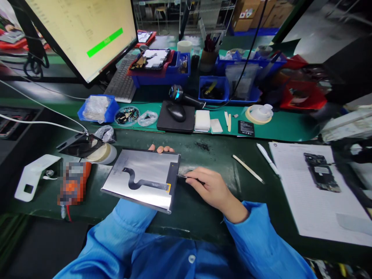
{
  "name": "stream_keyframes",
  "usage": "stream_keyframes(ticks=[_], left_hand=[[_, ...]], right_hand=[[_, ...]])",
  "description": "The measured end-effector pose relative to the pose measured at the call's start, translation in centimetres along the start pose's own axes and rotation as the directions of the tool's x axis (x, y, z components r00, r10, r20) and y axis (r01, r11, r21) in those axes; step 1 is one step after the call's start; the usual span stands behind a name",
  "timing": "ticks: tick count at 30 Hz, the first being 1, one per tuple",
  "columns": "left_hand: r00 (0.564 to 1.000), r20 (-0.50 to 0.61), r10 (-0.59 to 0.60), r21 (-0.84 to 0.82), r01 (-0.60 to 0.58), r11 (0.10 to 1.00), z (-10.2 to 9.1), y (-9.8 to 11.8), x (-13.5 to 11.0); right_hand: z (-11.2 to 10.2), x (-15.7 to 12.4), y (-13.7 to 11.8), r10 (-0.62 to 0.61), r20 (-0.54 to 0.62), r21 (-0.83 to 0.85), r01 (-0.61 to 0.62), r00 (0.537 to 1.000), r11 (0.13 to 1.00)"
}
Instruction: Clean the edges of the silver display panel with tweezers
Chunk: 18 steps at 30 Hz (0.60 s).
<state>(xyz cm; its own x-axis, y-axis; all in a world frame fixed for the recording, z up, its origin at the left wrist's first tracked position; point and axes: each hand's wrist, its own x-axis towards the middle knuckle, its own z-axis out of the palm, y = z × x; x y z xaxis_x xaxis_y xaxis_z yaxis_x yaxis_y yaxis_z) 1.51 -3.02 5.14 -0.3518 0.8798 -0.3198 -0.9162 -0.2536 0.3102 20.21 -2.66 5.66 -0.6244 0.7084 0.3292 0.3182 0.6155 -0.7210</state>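
Both hands are working at a silver display panel (148, 164) tilted above the dark tabletop (197, 211): the left hand (161, 148) is gripping its far edge, only fingertips showing, while the right hand (213, 190) is pinching a thin tool (186, 177) touching the panel's right edge.

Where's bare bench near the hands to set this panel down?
Bare mat lies between the right hand with its thin tool and the pale stick, and beyond the panel up to the mouse pad, save a dark smudge. Left of the panel is crowded: tape roll, orange meter, white bracket.
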Motion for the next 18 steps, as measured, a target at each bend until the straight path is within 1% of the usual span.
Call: stream_keyframes(ticks=[1,2,3,6,10,12,15,17,18], left_hand=[[1.000,0.016,-0.010,-0.081,0.011,0.997,-0.03,-0.03,-0.06],[0.999,0.026,-0.018,-0.123,0.021,0.992,-0.08,-0.05,-0.11],[0.999,0.028,-0.025,-0.126,0.029,0.992,-0.14,-0.06,-0.15],[0.999,0.031,-0.024,-0.101,0.027,0.995,-0.37,-0.07,-0.13],[0.998,0.054,-0.015,-0.081,0.019,0.996,-0.77,-0.19,0.11],[0.997,0.073,-0.003,-0.066,0.008,0.998,-0.95,-0.24,0.21],[0.997,0.078,0.019,-0.027,-0.017,0.999,-0.98,-0.24,0.29],[0.998,0.050,0.028,0.012,-0.028,1.000,-0.80,-0.19,0.30],[0.999,0.031,0.028,0.030,-0.029,0.999,-0.68,-0.17,0.30]], right_hand=[[0.02,-0.03,-0.01,0.006,-0.004,0.004,-0.006,1.000,1.000],[0.06,-0.07,-0.02,0.021,-0.009,0.010,-0.021,1.000,1.000],[0.13,-0.11,-0.04,0.041,-0.017,0.017,-0.041,0.999,0.999],[0.26,-0.13,-0.10,0.076,-0.033,0.018,-0.076,0.997,0.997],[0.12,0.01,-0.07,0.008,-0.007,0.007,-0.008,1.000,1.000],[0.07,-0.01,-0.04,-0.006,-0.005,0.011,0.006,1.000,1.000],[0.14,-0.14,-0.07,0.054,-0.013,0.024,-0.053,0.998,0.998],[0.19,-0.16,-0.10,0.092,-0.017,0.021,-0.091,0.996,0.996],[0.18,-0.14,-0.11,0.089,-0.012,0.016,-0.089,0.996,0.996]])
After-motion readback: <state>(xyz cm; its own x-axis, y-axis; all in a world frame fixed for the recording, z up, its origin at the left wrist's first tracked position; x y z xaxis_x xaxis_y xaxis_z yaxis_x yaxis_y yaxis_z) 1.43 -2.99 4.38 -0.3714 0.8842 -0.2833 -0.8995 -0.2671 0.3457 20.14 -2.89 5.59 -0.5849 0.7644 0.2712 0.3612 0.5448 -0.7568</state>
